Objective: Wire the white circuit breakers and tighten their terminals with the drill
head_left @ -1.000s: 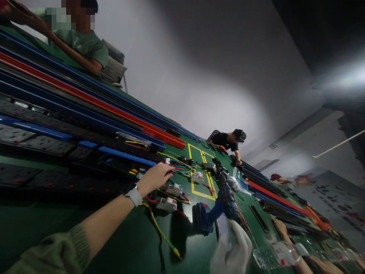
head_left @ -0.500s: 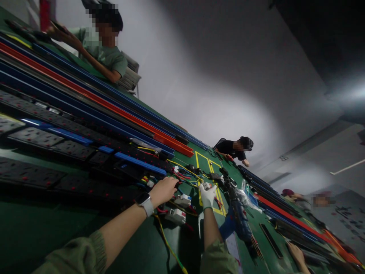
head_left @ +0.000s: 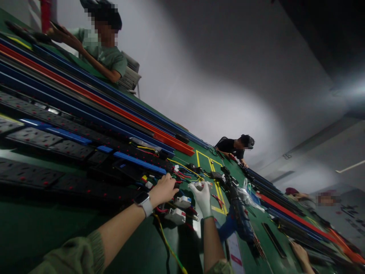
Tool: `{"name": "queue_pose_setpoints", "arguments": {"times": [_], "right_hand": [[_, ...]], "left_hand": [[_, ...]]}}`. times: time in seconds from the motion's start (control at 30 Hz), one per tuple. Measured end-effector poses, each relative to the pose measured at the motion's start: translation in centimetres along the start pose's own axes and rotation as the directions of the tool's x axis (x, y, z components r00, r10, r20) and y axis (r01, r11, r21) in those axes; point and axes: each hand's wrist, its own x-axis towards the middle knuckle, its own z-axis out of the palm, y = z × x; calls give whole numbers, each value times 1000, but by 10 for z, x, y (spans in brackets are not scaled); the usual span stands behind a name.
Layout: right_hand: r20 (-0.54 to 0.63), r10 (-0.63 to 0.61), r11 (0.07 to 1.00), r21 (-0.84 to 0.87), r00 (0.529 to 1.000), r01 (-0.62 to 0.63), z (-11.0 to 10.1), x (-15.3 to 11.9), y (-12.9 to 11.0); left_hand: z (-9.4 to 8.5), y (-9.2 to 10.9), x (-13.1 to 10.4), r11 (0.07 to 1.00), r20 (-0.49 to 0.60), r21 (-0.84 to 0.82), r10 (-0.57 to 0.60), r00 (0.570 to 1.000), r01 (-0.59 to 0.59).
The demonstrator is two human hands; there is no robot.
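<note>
My left hand (head_left: pixel 164 189), bare and with a smartwatch (head_left: pixel 142 198) on its wrist, has its fingers curled at the end of the dark socket strips; what they grip is hidden. To its right, my white-gloved right hand (head_left: pixel 202 196) has thumb and fingers closed round a small white block (head_left: pixel 199 184), partly covered by the glove. Two white circuit-breaker-like units (head_left: pixel 183 201) (head_left: pixel 175 215) lie just below my left hand. Red, blue and yellow-green wires (head_left: pixel 186 174) spread between and beyond the hands. A yellow-green wire (head_left: pixel 166 241) runs toward me.
Long power strips (head_left: pixel 57 147) and blue and orange rails (head_left: pixel 171 143) cover the left of the green table (head_left: pixel 34 224). A blue power screwdriver (head_left: pixel 240 215) lies at right, near a plastic bag (head_left: pixel 250 198) and dark flat bar (head_left: pixel 274 239). Co-workers (head_left: pixel 110 57) (head_left: pixel 235 148) are across the table.
My right hand has shifted left and turned at the small white block, its thumb now farther left. My left hand has moved only slightly. The far co-worker's hand has lowered.
</note>
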Motion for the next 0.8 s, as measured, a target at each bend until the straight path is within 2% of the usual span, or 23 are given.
{"name": "queue_pose_setpoints", "arguments": {"times": [0.27, 0.43, 0.67, 0.8], "right_hand": [[187, 6, 995, -98, 982, 12, -4, 11, 7], [344, -58, 980, -160, 937, 119, 2, 25, 9], [355, -104, 965, -191, 929, 182, 13, 37, 14], [407, -131, 937, -247, 904, 247, 12, 44, 17]], "left_hand": [[7, -6, 3, 996, 62, -83, 28, 998, -23], [5, -5, 3, 994, 57, -111, 30, 998, -23], [2, -3, 2, 993, 74, -119, 9, 997, 0], [-1, -1, -1, 995, 77, -100, 1, 997, 7]]}}
